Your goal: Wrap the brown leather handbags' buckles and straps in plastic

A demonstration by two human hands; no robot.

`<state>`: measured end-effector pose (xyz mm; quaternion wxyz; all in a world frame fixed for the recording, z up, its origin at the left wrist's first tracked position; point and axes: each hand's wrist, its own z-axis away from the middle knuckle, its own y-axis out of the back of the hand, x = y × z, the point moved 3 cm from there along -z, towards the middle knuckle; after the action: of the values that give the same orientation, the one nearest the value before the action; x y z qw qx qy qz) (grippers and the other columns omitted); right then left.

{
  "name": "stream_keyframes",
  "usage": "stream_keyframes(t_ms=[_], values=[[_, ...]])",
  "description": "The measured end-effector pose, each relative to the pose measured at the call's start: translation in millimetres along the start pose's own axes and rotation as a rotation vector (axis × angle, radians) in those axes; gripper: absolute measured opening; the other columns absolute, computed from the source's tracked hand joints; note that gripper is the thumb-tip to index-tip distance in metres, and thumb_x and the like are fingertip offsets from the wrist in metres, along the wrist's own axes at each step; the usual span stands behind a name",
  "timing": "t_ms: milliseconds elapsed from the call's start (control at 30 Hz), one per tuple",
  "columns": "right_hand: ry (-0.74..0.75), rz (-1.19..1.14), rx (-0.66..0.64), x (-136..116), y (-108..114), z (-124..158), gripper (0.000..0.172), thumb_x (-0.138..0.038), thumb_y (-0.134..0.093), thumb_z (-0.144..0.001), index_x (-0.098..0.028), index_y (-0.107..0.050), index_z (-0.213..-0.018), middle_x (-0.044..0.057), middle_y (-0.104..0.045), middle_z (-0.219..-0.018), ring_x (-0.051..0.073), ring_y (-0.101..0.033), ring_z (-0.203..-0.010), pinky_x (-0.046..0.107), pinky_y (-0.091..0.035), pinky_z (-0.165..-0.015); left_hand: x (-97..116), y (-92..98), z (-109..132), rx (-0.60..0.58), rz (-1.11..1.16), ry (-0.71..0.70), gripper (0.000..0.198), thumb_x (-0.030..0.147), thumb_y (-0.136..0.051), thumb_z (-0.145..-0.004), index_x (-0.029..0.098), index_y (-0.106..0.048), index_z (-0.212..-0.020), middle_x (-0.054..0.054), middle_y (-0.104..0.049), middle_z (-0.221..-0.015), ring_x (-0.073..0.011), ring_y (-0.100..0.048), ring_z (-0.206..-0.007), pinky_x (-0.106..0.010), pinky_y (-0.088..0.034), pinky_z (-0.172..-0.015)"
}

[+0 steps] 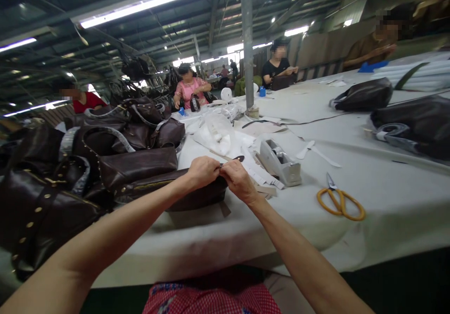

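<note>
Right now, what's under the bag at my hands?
Pale table cover shows along the near edge of the bag, with a small dark piece below its right end. Whatever lies beneath its middle is covered.

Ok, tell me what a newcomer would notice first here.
Probably the heap of dark bags filling the left of the table. Next, the yellow-handled scissors at right, near its edge. In the centre, the person's left grip and right grip close on the right end of a dark zipped bag.
</note>
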<state>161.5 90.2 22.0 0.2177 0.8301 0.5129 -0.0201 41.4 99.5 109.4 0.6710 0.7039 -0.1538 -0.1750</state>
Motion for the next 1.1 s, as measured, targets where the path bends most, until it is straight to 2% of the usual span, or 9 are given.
stream_keyframes(t_ms=[67, 233, 367, 533, 633, 700, 800, 1000, 1100], values=[[-0.029, -0.027, 0.008, 0, 0, 1, 0.017, -0.015, -0.049, -0.095, -0.022, -0.055, -0.081, 0.005, -0.059, -0.079, 0.021, -0.052, -0.080, 0.035, -0.045, -0.075, -2, -2.5, 3, -0.002, 0.032, -0.027, 0.029, 0.023, -0.046, -0.082, 0.016, -0.073, -0.075, -0.009, -0.071, -0.074, -0.0205, -0.064, -0.074, -0.027, -0.040, -0.065], [-0.050, -0.101, -0.027, 0, 1, 6, 0.020, -0.011, -0.050, -0.092, -0.023, -0.048, -0.076, 0.005, -0.059, -0.079, 0.020, -0.052, -0.080, 0.034, -0.045, -0.073, -5, -4.5, -7, -0.315, 0.280, -0.037, 0.024, 0.023, -0.050, -0.078, 0.015, -0.072, -0.071, -0.002, -0.068, -0.061, -0.0158, -0.062, -0.058, -0.022, -0.040, -0.055], [-0.087, -0.087, -0.022, 4, 2, 8, 0.020, -0.015, -0.050, -0.092, -0.023, -0.047, -0.074, 0.005, -0.058, -0.076, 0.020, -0.051, -0.079, 0.034, -0.045, -0.073, 7, 0.0, -6, -0.131, 0.017, -0.071, 0.025, 0.022, -0.050, -0.082, 0.014, -0.074, -0.077, -0.009, -0.072, -0.073, -0.0232, -0.067, -0.073, -0.029, -0.046, -0.067], [-0.187, -0.124, 0.004, 8, -1, 7, 0.022, -0.016, -0.054, -0.090, -0.024, -0.044, -0.071, 0.003, -0.058, -0.076, 0.019, -0.053, -0.078, 0.033, -0.046, -0.073, 12, -16.1, 21, 0.044, -0.150, -0.150, 0.028, 0.019, -0.042, -0.092, 0.013, -0.070, -0.092, -0.013, -0.071, -0.091, -0.0259, -0.067, -0.084, -0.033, -0.048, -0.076], [-0.221, -0.154, -0.001, 10, -1, 6, 0.017, -0.016, -0.056, -0.089, -0.023, -0.048, -0.075, 0.002, -0.059, -0.077, 0.019, -0.055, -0.078, 0.033, -0.048, -0.075, 6, -27.8, 31, 0.131, -0.139, -0.184, 0.025, 0.018, -0.043, -0.093, 0.013, -0.067, -0.098, -0.012, -0.069, -0.093, -0.0254, -0.066, -0.088, -0.033, -0.049, -0.076], [-0.214, -0.169, -0.012, 11, 2, 6, 0.006, -0.017, -0.058, -0.088, -0.022, -0.055, -0.090, 0.004, -0.062, -0.085, 0.020, -0.058, -0.083, 0.035, -0.050, -0.079, 1, -32.8, 31, 0.186, -0.099, -0.160, 0.025, 0.017, -0.042, -0.095, 0.014, -0.067, -0.095, -0.010, -0.068, -0.090, -0.0230, -0.065, -0.085, -0.031, -0.048, -0.075], [-0.153, -0.164, -0.045, 9, 7, 5, 0.031, -0.018, -0.062, -0.085, -0.021, -0.056, -0.116, 0.009, -0.061, -0.107, 0.023, -0.059, -0.101, 0.039, -0.050, -0.091, -3, -35.4, 29, 0.267, 0.007, -0.140, 0.027, 0.017, -0.041, -0.096, 0.016, -0.067, -0.090, -0.007, -0.069, -0.088, -0.0192, -0.064, -0.081, -0.028, -0.047, -0.074], [-0.100, -0.069, -0.022, 4, 6, 3, 0.013, -0.019, -0.057, -0.091, -0.022, -0.068, -0.096, 0.009, -0.058, -0.107, 0.022, -0.058, -0.104, 0.037, -0.051, -0.092, 3, -33.3, 32, 0.314, 0.020, -0.067, 0.028, 0.017, -0.039, -0.095, 0.015, -0.066, -0.086, -0.010, -0.068, -0.087, -0.0220, -0.064, -0.079, -0.032, -0.046, -0.071], [-0.085, -0.031, -0.019, 2, 4, 4, 0.013, -0.021, -0.056, -0.093, -0.022, -0.068, -0.090, 0.008, -0.062, -0.099, 0.022, -0.058, -0.098, 0.038, -0.051, -0.089, 1, -26.7, 34, 0.280, 0.226, -0.012, 0.021, 0.020, -0.045, -0.092, 0.015, -0.064, -0.083, -0.010, -0.068, -0.086, -0.0219, -0.064, -0.081, -0.032, -0.047, -0.072]])
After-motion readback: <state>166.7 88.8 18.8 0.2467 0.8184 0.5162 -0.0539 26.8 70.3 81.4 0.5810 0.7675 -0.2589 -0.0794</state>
